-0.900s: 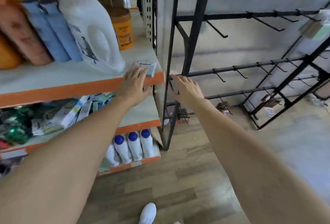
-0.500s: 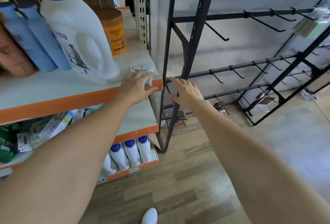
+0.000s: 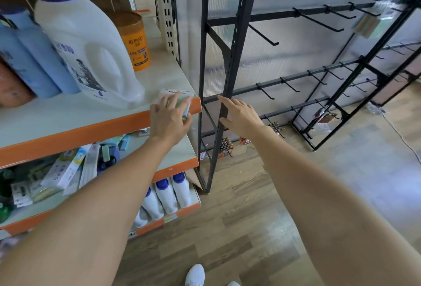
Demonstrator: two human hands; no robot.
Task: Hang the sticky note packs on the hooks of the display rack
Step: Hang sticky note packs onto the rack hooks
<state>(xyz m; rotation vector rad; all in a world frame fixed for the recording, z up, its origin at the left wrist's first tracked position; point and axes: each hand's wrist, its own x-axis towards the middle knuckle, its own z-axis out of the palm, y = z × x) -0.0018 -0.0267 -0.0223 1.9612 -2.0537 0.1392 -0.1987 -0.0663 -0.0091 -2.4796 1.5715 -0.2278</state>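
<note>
Head view, only view.

Left arm: reaches forward and up to the front right corner of the upper shelf (image 3: 68, 134), the one with the orange front edge. The left hand (image 3: 169, 121) is palm down over the sticky note pack (image 3: 176, 95). Its fingers are curled over the top of the pack and the thumb is tucked against the near side, so the hand has a grip on it. The pack sits at the shelf corner, overlapping the orange lip and slightly tilted. Whether it has left the board I cannot tell; motion blur here.

Right arm: extended forward, roughly parallel to the left. The right hand (image 3: 241, 115) is flat and relaxed, palm down, with fingers straight and slightly spread, and it holds nothing. The hand lies at the front upright of the black display rack (image 3: 230, 58), level with a crossbar; the upright crosses between index finger and thumb. Contact uncertain.

Rack: hooks (image 3: 319, 18) stick out from several crossbars, and the near ones are bare. Blurred packs hang at the upper right (image 3: 370, 23).

Surroundings: a white detergent jug (image 3: 91, 46) with a blue cap stands just behind the pack, and an orange canister (image 3: 135, 39) stands further back. White bottles (image 3: 168, 193) stand on the bottom shelf. A white shoe (image 3: 194, 274) is on the wood floor.
</note>
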